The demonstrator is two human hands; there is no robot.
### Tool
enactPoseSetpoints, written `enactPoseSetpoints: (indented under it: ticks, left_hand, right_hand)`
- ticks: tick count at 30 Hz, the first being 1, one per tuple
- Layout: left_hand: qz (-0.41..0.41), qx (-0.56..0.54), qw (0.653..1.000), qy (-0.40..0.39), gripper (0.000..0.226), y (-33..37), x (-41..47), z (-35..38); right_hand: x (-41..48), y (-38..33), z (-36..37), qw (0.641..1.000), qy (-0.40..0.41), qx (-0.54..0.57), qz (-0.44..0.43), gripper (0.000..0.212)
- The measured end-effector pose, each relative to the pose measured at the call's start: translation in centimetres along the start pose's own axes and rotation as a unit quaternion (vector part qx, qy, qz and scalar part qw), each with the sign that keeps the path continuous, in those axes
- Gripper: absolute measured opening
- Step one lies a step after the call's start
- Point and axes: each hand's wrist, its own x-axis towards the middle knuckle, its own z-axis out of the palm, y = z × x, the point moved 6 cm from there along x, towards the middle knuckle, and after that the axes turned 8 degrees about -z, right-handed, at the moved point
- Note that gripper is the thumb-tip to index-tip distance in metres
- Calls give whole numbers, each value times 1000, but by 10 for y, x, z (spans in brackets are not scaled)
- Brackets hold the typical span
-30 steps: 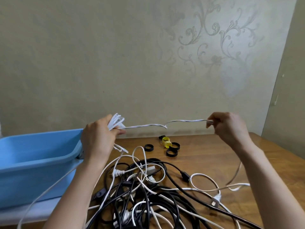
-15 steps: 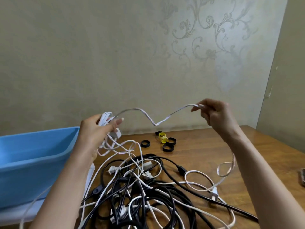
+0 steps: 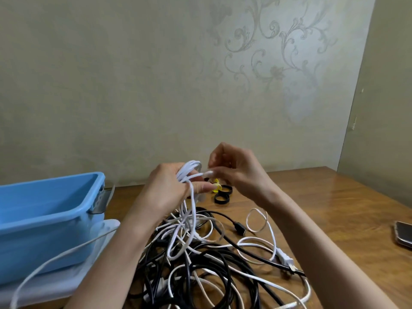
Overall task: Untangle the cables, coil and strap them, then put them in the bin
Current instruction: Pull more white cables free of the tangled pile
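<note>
My left hand (image 3: 169, 188) grips a bunch of white cable loops (image 3: 189, 172) held above the table. My right hand (image 3: 236, 170) is right beside it and pinches the same white cable at the top of the bunch. The loops hang down into a tangled pile of black and white cables (image 3: 200, 259) on the wooden table (image 3: 334, 208). A light blue bin (image 3: 44, 215) stands at the left. Black strap rings (image 3: 223, 196) and a yellow strap (image 3: 216, 188) lie behind my hands, partly hidden by them.
A phone (image 3: 404, 235) lies at the right edge of the table. A white lid or tray (image 3: 73, 284) sits under the bin. The papered wall stands close behind the table.
My right hand swung left from an arm's width away and met my left hand, bringing the stretched length of white cable in as another loop. The camera tilted down a little.
</note>
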Motion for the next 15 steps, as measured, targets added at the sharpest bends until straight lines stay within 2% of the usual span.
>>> enactPoseSetpoints:
  ticks: [3, 7, 8, 10, 13, 15]
  left_hand:
    - [20, 64, 997, 33, 49, 1, 1, 1]
    - [36, 22, 998, -52, 42, -3, 3, 10]
    - [38, 20, 998, -47, 43, -4, 3, 8]
    - [43, 7, 999, 15, 36, -5, 5, -4]
    - [41, -41, 990, 130, 7, -9, 8, -32]
    - [34, -109, 975, 191, 5, -14, 8, -52]
  right_hand:
    - [0, 2, 1, 996, 27, 80, 16, 28]
    - [-2, 0, 2, 992, -5, 118, 46, 20]
    - [-2, -1, 0, 993, -21, 106, 55, 17]
    - [-3, -5, -11, 995, -47, 59, 59, 10]
    - [-5, -3, -34, 995, -68, -22, 67, 9]
    - [-8, 2, -47, 992, -80, -58, 79, 11]
